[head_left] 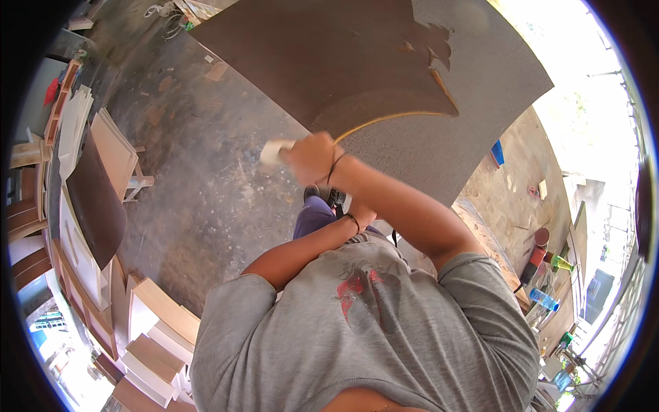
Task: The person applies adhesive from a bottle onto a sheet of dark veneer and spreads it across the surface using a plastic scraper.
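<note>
Because motion blurred it, the pale cream, blunt-ended block (273, 152) showed only as a stub, jutting from the right hand (312, 159) just beside the near left edge of a large, flat, dark brown sheet (302, 62). Its visible end pointed to the person's left; the fist hid the rest, leaving its long axis uncertain. The right hand's fingers were curled around it. The left hand (365, 212) lay close to the body, partly behind the right forearm (398, 202); whether it was spread or gripping could not be told. The sheet's right part was grey and mottled, with 1 curved yellowish line between the 2 tones. Outward spread a stained grey concrete floor (199, 151), with cream flat panels (112, 158) leaning at left and 2 bottles, 1 green (563, 263) and 1 clear blue (544, 299), at right.
</note>
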`<state>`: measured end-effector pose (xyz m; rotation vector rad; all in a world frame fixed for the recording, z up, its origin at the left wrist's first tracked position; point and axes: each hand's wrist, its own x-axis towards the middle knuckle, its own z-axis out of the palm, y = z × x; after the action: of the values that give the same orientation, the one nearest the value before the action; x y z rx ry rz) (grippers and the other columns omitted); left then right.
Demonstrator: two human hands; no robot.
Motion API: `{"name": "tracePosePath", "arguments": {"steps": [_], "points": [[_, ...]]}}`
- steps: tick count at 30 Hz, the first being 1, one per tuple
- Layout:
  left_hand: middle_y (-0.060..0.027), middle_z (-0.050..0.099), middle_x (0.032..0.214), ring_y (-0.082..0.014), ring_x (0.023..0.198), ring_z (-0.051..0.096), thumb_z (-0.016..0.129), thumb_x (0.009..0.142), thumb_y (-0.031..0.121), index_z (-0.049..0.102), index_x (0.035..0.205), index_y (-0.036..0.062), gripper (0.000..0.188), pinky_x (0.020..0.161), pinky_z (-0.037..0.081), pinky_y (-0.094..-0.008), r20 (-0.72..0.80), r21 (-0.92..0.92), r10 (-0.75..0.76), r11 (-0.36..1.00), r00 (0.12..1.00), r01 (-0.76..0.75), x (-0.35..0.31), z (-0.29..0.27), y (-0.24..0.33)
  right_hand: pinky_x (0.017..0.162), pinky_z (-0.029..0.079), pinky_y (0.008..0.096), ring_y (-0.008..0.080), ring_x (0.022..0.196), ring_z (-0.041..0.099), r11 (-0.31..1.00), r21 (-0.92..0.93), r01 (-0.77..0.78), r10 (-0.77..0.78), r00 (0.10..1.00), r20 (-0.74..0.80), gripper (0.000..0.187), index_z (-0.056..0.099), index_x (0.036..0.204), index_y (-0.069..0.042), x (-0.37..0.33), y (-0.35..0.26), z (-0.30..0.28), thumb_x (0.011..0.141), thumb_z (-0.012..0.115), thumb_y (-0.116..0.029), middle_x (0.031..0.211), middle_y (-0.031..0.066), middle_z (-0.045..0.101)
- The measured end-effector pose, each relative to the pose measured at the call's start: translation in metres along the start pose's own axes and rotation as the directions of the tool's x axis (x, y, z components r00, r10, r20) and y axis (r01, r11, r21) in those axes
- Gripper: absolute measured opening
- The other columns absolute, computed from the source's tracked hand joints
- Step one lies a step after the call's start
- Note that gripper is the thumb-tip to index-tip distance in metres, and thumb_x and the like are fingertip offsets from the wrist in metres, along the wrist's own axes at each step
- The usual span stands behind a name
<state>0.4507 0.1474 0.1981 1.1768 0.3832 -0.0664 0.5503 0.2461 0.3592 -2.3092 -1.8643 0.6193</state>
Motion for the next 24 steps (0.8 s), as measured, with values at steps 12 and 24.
{"name": "tracePosePath", "arguments": {"steps": [12, 24], "points": [[-0.0093, 0.063, 0.078, -0.0135, 0.066, 0.061, 0.065, 0.080, 0.023, 0.056, 0.081, 0.0006, 0.024, 0.057, 0.052, -0.0284, 0.087, -0.132, -0.486, 0.859, 0.869, 0.494, 0.007, 0.017, 0.058, 0.068, 0.047, 0.0423, 0.0337, 0.079, 0.062, 0.612, 0.142, -0.778, 0.786, 0.577, -0.224, 0.036, 0.057, 0.110, -0.013, -0.175, 0.204, -0.047, 0.074, 0.053, -0.013, 0.087, 0.0194, 0.063], [-0.0076, 0.063, 0.085, -0.0160, 0.066, 0.063, 0.058, 0.084, 0.020, 0.056, 0.096, 0.0023, 0.022, 0.051, 0.052, -0.0276, 0.128, 0.058, -0.296, 0.955, 0.947, 0.291, -0.014, 0.032, 0.023, 0.059, 0.049, 0.0444, 0.0339, 0.068, 0.063, 0.944, 0.027, -0.328, 0.328, 0.945, 0.016, 0.043, 0.058, 0.111, -0.015, -0.046, 0.012, 0.013, 0.068, 0.052, -0.014, 0.073, 0.0165, 0.064]]}}
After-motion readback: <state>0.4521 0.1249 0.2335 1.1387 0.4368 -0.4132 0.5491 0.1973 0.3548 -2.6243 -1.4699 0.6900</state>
